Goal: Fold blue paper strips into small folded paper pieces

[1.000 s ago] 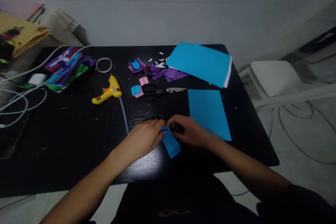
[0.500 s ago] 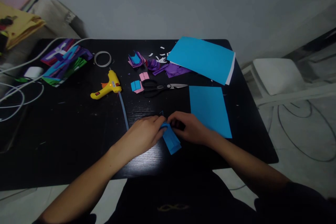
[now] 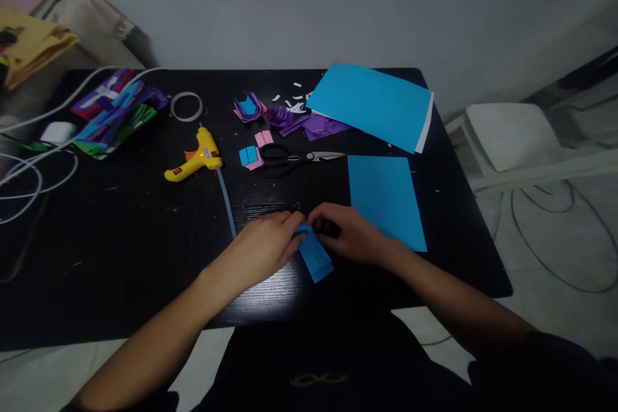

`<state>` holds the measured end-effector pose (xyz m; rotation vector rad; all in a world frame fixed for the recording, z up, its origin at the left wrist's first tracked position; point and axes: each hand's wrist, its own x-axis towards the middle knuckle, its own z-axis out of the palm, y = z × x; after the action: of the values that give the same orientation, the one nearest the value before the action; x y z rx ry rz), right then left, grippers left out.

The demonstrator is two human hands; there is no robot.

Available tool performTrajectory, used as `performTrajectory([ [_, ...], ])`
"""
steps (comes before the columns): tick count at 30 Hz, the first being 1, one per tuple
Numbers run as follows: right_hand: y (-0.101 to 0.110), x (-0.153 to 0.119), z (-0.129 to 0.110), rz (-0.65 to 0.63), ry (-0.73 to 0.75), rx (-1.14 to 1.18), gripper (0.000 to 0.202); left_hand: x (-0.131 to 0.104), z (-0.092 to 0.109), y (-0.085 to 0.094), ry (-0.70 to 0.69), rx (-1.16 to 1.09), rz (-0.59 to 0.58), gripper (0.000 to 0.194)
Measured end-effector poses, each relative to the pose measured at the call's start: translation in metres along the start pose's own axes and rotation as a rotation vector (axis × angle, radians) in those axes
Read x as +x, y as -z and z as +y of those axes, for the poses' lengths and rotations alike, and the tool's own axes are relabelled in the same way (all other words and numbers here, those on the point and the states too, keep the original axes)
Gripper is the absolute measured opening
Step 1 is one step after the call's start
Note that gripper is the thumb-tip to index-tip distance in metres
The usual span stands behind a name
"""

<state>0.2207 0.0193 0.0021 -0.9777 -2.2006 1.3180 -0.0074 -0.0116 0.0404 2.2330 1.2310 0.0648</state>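
Note:
Close to the front of the black table, my left hand and my right hand meet at the far end of a folded blue paper strip. The fingers of both are closed on that end and partly hide it. The strip's near end sticks out toward me, with its folded layers showing. Just right of my right hand lies a flat blue paper sheet. Black-handled scissors rest beyond my hands, beside small folded pink and blue paper pieces.
A yellow glue gun with a lit orange light lies left of the scissors. Behind it is a tape ring. Folded coloured papers and white cables occupy the left; a blue paper stack lies at the back right near white scraps.
My hands and the folded strip stay almost in place. The view has shifted very slightly.

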Motion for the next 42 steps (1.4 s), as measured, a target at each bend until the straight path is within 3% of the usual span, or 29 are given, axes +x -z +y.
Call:
performTrajectory([
  [42,0.0011,0.0003,-0.0013,-0.006,-0.008,-0.006,0.025,-0.0040,0.0012,0.0013,-0.009,0.040,-0.007,0.012],
])
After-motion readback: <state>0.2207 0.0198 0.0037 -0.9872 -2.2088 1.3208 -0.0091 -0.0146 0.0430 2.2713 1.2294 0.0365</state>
